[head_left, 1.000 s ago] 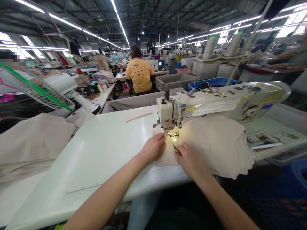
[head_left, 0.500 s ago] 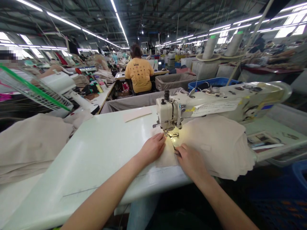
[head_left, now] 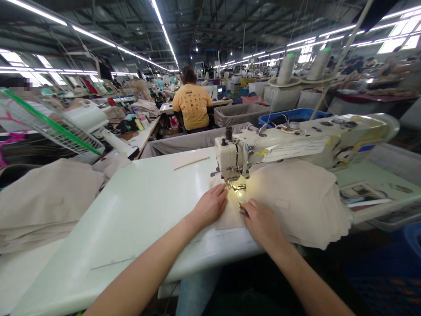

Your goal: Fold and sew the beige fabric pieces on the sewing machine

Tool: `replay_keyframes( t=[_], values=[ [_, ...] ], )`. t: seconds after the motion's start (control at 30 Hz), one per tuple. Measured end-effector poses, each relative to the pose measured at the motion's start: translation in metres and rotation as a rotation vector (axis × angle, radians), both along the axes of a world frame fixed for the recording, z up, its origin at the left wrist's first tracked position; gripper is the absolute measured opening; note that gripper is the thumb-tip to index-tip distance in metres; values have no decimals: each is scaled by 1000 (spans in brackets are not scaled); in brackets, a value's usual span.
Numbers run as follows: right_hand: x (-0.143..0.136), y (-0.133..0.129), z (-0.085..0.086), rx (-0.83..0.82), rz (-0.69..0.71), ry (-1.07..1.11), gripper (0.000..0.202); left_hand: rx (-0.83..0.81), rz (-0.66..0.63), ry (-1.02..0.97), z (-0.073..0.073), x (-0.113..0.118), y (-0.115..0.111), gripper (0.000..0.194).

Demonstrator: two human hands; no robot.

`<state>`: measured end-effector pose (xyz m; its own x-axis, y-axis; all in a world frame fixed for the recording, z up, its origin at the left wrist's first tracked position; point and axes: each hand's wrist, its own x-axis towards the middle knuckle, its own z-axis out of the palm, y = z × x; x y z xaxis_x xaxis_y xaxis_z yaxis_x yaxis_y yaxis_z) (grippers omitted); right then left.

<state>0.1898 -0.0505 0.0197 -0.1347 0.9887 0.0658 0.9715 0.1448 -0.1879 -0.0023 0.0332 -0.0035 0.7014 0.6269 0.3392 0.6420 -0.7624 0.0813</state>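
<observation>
A small beige fabric piece [head_left: 230, 218] lies flat under the needle area of a white sewing machine [head_left: 226, 153], whose lamp lights the presser foot [head_left: 239, 187]. My left hand [head_left: 210, 204] rests on this piece, its fingers stretched forward and together beside the foot. Just right of the piece's edge, my right hand [head_left: 263, 221] is closed around a small dark pointed metal tool [head_left: 244, 211], which looks like thread snips; its tip points toward the foot. The palm hides much of the tool. A stack of larger beige fabric pieces [head_left: 299, 197] lies against the right hand's outer side.
Another beige strip [head_left: 190, 159] lies on the pale table [head_left: 141, 210] behind. A fabric pile [head_left: 46, 202] and a fan with a green-rimmed guard [head_left: 55, 120] are at left. Thread cones [head_left: 285, 69] stand behind the machine. A person in a yellow shirt [head_left: 192, 105] sits ahead.
The camera view has shifted slightly, so the surroundings sit a little lower and further right. Both hands, the fabric piece and the tool keep nearly the same places at the machine.
</observation>
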Motion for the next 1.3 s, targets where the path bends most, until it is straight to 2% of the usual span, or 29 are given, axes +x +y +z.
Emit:
replay_keyframes(
  t=[0.17, 0.33, 0.43, 0.53, 0.63, 0.67, 0.73, 0.87, 0.93, 0.97, 1.03, 1.2, 1.3],
  values=[
    [1, 1, 1, -9, 12, 12, 20, 8, 12, 33, 0, -7, 0, 34],
    [1, 1, 3, -35, 5, -2, 23, -67, 32, 115, 14, -38, -9, 37],
    [2, 0, 2, -47, 9, -11, 25, -79, 85, 168, 34, -47, -38, 35],
    [3, 0, 0, -50, 17, -3, 25, -187, 124, 225, 55, -38, -80, 46],
    [3, 1, -1, -50, 33, 25, 21, -307, 194, 369, 61, -23, -103, 38],
    [3, 1, -1, -43, 41, 37, 21, -317, 224, 408, 59, -21, -101, 33],
    [6, 1, 1, -6, 54, 67, 20, -284, 288, 459, 54, -20, -83, 31],
    [25, -3, 7, 120, 5, 155, 23, -69, 457, 411, 43, -29, -21, 36],
    [40, -8, 11, 175, -37, 189, 23, -27, 525, 346, 40, -28, 0, 36],
    [47, -12, 12, 188, -44, 197, 22, -25, 498, 312, 39, -25, 5, 35],
    [60, -21, 14, 178, 4, 195, 19, -51, 364, 235, 39, -15, 3, 28],
    [74, -41, 10, 102, 238, 116, 28, -182, -129, 50, 35, 18, -35, 23],
    [75, -43, 7, 130, 233, 67, 21, -228, -250, -22, 29, 31, -46, 28]
  ],
)
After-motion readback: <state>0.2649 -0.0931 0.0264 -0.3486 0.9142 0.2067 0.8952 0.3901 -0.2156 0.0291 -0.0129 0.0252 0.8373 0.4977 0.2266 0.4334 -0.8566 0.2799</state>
